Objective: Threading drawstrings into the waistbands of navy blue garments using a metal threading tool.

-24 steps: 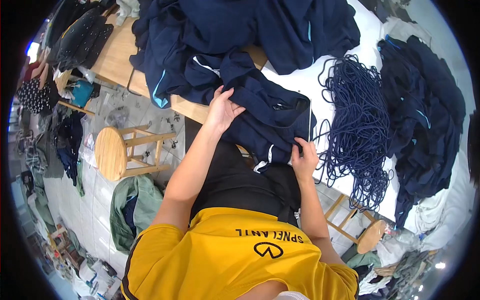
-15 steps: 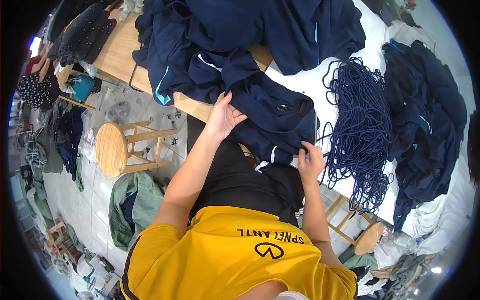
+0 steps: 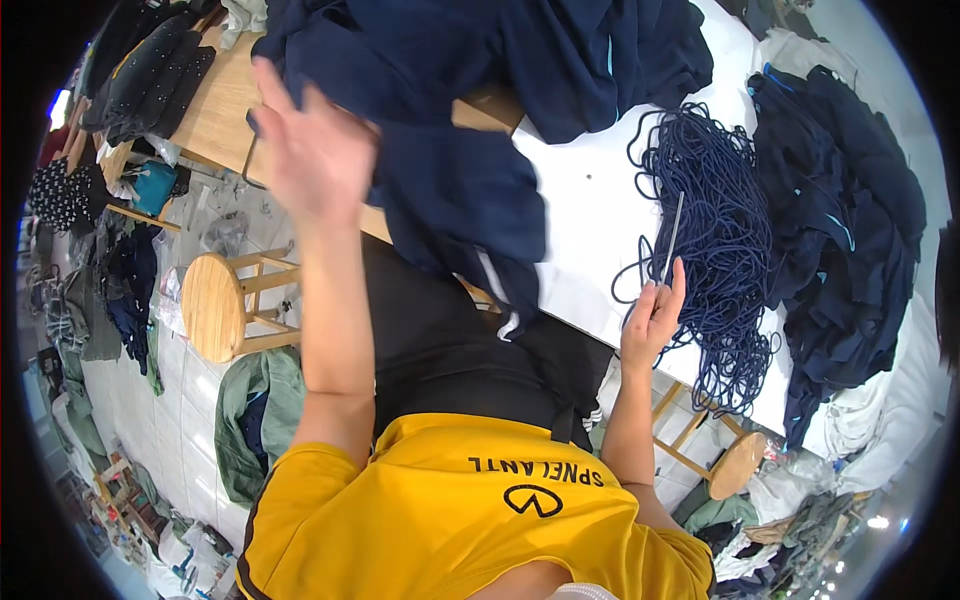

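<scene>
My left hand (image 3: 312,150) is raised and blurred over the wooden table edge, fingers spread, holding nothing; it is just left of a navy garment (image 3: 455,195) that drapes over the table's near edge. My right hand (image 3: 655,315) is at the edge of the white table top (image 3: 590,215), pinched on a thin metal rod (image 3: 672,232) that points up across a tangled pile of navy cord (image 3: 715,235).
More navy garments are heaped at the back (image 3: 520,50) and on the right (image 3: 850,210). A round wooden stool (image 3: 213,305) stands on the tiled floor at left, a second stool (image 3: 735,465) at lower right. Clothes lie on the floor (image 3: 255,410).
My left hand has lifted off the navy garment and swung up to the left. My right hand has left the garment and moved right to the cord pile, now gripping the metal rod.
</scene>
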Tool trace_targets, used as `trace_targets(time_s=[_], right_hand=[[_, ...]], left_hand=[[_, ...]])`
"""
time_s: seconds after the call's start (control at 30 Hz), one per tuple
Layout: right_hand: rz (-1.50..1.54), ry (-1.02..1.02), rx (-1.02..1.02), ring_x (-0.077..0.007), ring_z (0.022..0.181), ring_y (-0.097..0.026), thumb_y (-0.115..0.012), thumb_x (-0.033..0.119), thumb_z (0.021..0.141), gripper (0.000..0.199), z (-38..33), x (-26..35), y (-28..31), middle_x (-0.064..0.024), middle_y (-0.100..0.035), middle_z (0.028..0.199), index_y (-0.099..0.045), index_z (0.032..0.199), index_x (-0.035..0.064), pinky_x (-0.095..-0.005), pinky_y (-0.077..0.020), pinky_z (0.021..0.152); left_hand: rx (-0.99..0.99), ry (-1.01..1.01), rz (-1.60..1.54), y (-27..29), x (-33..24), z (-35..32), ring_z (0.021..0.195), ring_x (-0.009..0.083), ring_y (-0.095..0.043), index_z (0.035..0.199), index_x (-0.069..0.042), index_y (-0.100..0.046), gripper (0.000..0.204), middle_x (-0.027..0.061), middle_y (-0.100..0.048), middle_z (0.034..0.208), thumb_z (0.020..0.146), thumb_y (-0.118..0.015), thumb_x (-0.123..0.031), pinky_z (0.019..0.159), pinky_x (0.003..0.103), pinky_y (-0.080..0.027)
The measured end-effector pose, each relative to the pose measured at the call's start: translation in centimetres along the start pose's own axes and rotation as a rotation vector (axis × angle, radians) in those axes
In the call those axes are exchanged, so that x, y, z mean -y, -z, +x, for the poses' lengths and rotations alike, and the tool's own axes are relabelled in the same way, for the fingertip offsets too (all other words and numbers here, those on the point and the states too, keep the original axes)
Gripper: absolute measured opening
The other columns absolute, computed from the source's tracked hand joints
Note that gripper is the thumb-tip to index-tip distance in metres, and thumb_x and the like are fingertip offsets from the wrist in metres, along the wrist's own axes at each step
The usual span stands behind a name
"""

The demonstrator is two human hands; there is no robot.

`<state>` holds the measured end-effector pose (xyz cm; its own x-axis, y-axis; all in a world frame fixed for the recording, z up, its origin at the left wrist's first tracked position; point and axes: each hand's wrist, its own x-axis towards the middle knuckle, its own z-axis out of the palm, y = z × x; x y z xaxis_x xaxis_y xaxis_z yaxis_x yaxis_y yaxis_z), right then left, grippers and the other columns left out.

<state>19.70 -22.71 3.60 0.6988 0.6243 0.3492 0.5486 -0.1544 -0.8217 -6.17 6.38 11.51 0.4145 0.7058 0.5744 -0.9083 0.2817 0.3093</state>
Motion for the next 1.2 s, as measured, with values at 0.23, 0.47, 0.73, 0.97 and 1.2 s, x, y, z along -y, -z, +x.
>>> trace_targets(time_s=[0.23, 0.47, 0.73, 0.97, 1.2], right_hand=[[0.311, -0.116, -0.251, -0.0011, 0.055, -0.026, -0.043, 0.009, 0.099, 0.039, 0.7, -0.2, 0.5, 0.0067, -0.036, 0.068, -0.039, 0.136, -0.0018, -0.0180, -0.0206, 0.048], [0.546, 0.009, -0.168, -0.0024, 0.052, -0.028, -0.047, 0.010, 0.098, 0.024, 1.5, 2.8, 5.6, 0.0060, -0.036, 0.061, -0.054, 0.115, -0.0044, -0.0193, -0.0208, 0.047], [0.002, 0.262, 0.230, -0.0055, 0.052, -0.037, -0.062, -0.005, 0.079, 0.015, 2.1, 9.3, 10.8, -0.0015, -0.052, 0.061, -0.068, 0.092, -0.0056, -0.0217, -0.0234, 0.048], [-0.216, 0.443, 0.285, -0.0106, 0.041, -0.037, -0.070, -0.006, 0.065, 0.022, 3.3, 11.8, 10.0, 0.0020, -0.051, 0.051, -0.072, 0.084, 0.0046, -0.0241, -0.0263, 0.041], [-0.269, 0.459, 0.340, -0.0118, 0.042, -0.038, -0.070, -0.006, 0.065, 0.019, 3.1, 12.0, 10.3, 0.0001, -0.051, 0.051, -0.071, 0.081, 0.0044, -0.0249, -0.0263, 0.042]], left_hand=[[0.056, -0.110, 0.725, -9.5, 3.7, 8.4, 0.132, 0.0208, -0.033, 0.147, -0.009, -0.026, 0.069, 0.0116, -0.030, 0.146, 0.091, -0.057, -0.034, 0.111, 0.032, -0.021], [0.208, 0.825, 0.302, -9.2, 10.7, 3.6, 0.132, 0.0250, -0.040, 0.148, 0.002, -0.020, 0.097, 0.0124, -0.016, 0.156, 0.060, -0.057, -0.014, 0.109, 0.032, -0.031], [0.246, 1.160, 0.265, -7.5, 11.8, 0.4, 0.114, 0.0160, -0.054, 0.152, -0.010, -0.007, 0.097, 0.0067, -0.022, 0.152, 0.066, -0.050, 0.000, 0.098, 0.025, -0.039], [0.263, 1.178, 0.288, -7.9, 11.3, -0.2, 0.107, 0.0145, -0.057, 0.153, -0.018, -0.004, 0.096, 0.0089, -0.047, 0.137, 0.071, -0.047, 0.002, 0.093, 0.022, -0.040], [0.296, 1.216, 0.260, -7.7, 11.0, -0.7, 0.100, 0.0120, -0.056, 0.153, -0.013, -0.004, 0.091, 0.0077, -0.043, 0.141, 0.076, -0.051, -0.002, 0.092, 0.024, -0.040]])
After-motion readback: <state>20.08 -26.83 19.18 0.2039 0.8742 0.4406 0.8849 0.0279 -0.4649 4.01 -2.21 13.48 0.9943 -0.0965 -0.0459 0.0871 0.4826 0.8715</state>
